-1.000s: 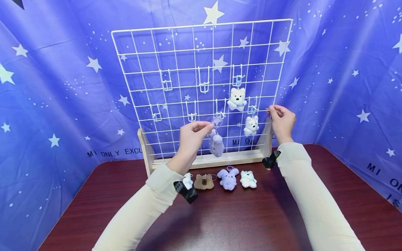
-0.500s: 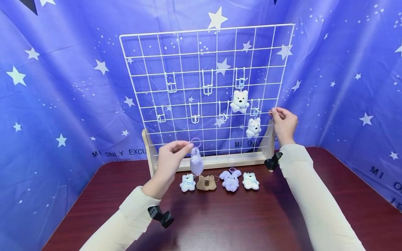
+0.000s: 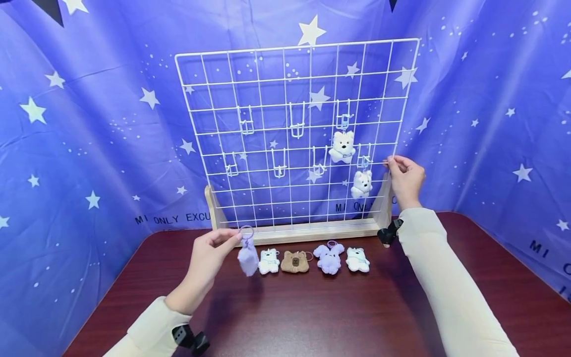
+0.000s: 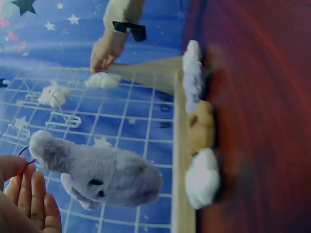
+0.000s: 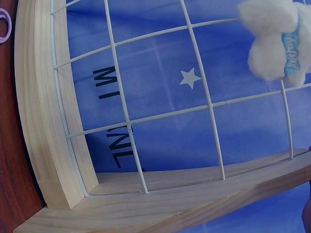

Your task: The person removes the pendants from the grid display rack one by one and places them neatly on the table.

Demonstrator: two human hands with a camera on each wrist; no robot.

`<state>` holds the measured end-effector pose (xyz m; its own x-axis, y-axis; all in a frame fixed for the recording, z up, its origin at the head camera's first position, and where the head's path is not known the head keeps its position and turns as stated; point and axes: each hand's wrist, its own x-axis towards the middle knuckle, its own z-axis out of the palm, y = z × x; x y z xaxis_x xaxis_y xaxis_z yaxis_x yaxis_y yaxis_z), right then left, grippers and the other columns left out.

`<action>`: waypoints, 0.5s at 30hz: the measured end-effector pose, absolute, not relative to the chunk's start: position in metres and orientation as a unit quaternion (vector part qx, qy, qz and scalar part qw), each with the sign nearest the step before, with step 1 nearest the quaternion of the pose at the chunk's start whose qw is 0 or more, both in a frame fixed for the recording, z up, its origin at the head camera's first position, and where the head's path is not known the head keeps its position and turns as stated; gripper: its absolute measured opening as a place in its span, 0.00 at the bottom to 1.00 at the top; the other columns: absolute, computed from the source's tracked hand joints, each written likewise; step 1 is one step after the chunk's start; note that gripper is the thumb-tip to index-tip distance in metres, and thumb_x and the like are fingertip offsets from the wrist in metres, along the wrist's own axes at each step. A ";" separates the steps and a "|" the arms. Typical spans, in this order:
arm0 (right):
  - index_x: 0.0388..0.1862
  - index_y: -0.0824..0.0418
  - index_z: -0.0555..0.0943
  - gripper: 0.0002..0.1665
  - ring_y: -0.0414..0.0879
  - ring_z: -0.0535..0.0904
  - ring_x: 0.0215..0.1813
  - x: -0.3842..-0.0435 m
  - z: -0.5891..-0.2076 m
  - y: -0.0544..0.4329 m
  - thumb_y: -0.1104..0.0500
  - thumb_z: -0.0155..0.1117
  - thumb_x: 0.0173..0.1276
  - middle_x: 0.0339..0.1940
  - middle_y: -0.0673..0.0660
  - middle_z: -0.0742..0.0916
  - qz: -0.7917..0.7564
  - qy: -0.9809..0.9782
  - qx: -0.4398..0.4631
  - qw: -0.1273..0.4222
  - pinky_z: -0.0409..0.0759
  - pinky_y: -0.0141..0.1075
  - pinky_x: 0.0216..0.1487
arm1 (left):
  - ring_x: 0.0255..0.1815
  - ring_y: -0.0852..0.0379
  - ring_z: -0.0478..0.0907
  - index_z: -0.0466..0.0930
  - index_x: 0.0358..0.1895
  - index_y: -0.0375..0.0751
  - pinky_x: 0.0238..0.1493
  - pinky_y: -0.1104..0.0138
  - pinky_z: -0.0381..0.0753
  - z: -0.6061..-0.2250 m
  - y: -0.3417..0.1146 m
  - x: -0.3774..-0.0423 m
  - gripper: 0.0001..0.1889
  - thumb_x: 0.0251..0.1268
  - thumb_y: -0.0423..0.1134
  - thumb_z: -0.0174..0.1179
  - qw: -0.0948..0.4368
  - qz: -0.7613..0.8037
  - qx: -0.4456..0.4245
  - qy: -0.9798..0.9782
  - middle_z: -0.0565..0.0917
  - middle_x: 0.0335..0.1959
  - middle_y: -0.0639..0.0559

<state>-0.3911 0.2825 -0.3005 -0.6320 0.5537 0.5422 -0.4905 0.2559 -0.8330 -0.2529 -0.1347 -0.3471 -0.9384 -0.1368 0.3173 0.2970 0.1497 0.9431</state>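
My left hand [image 3: 209, 260] pinches the purple ring of a lilac plush bunny keychain [image 3: 248, 260]. The bunny dangles at the left end of the row of plush keychains, close to a white bear keychain [image 3: 269, 261]. Its dark eyes show in the left wrist view, where the plush bunny [image 4: 116, 174] lies across the picture. With thumb and fingers, my right hand [image 3: 407, 181] grips the right edge of the white wire grid [image 3: 285, 106]. In the right wrist view that hand is almost wholly out of frame.
A brown bear keychain [image 3: 295, 262], another lilac bunny [image 3: 329, 259] and a white bear [image 3: 358, 260] lie before the wooden base [image 3: 312, 232]. Two white bears, an upper bear [image 3: 343, 147] and a lower bear [image 3: 362, 184], hang from hooks. Several bare hooks [image 3: 297, 128] sit further left.
My left hand has drawn the bunny keychain away from the grid's hooks, down and to the left. The white bear it covered now shows. My right hand keeps its grip on the grid's edge.
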 end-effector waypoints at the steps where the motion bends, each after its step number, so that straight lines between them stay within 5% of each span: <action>1: 0.45 0.73 0.81 0.17 0.24 0.79 0.26 -0.390 -0.301 0.282 0.61 0.65 0.64 0.21 0.31 0.83 0.609 -0.667 -0.023 0.428 0.73 0.17 0.32 | 0.29 0.66 0.79 0.82 0.37 0.26 0.35 0.73 0.77 -0.350 -0.138 -0.251 0.09 0.56 0.30 0.66 0.166 -0.649 -0.052 -0.740 0.84 0.24 0.62; 15: 0.44 0.72 0.82 0.15 0.25 0.80 0.27 -0.389 -0.298 0.280 0.61 0.64 0.64 0.22 0.33 0.84 0.605 -0.672 -0.019 0.426 0.73 0.18 0.33 | 0.29 0.62 0.80 0.82 0.36 0.27 0.35 0.72 0.76 -0.384 -0.166 -0.236 0.08 0.56 0.31 0.65 0.148 -0.629 -0.004 -0.763 0.84 0.23 0.54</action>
<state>-0.3886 0.2803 -0.2982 -0.6357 0.5417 0.5499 -0.4895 0.2679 -0.8298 -0.2358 -0.1658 -0.3837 -0.9562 -0.1800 0.2311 0.1926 0.2079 0.9590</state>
